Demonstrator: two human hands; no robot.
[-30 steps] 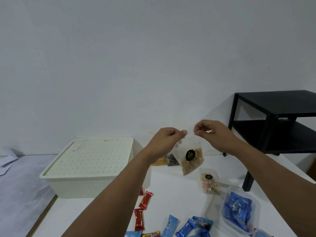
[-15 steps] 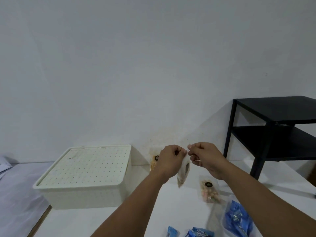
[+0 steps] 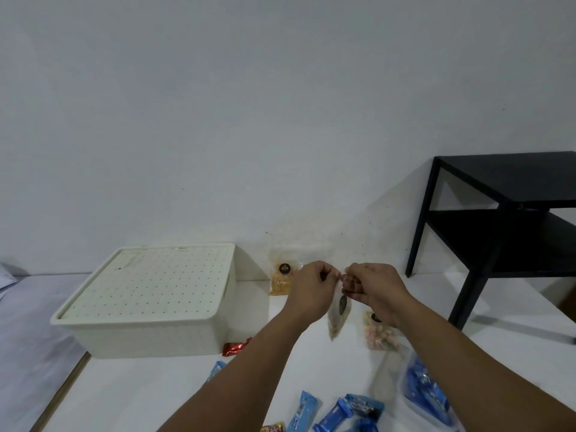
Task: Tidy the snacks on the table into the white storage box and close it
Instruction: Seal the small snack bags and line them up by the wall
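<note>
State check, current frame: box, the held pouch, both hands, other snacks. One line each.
white storage box: lid on, closed
clear pouch: off the table, hanging, pinched at its top by both hands
left hand: closed on the pouch top
right hand: closed on the pouch top
yellow snack pouch: propped by the wall
pink snack pouch: lying flat
blue bars: loose on table

The top of the clear pouch (image 3: 338, 310) was hidden by the pinching left hand (image 3: 311, 291) and right hand (image 3: 372, 289). Blue wrappers (image 3: 333, 416) were cut off at the desk's near edge. The label print was too small to be read.
</note>
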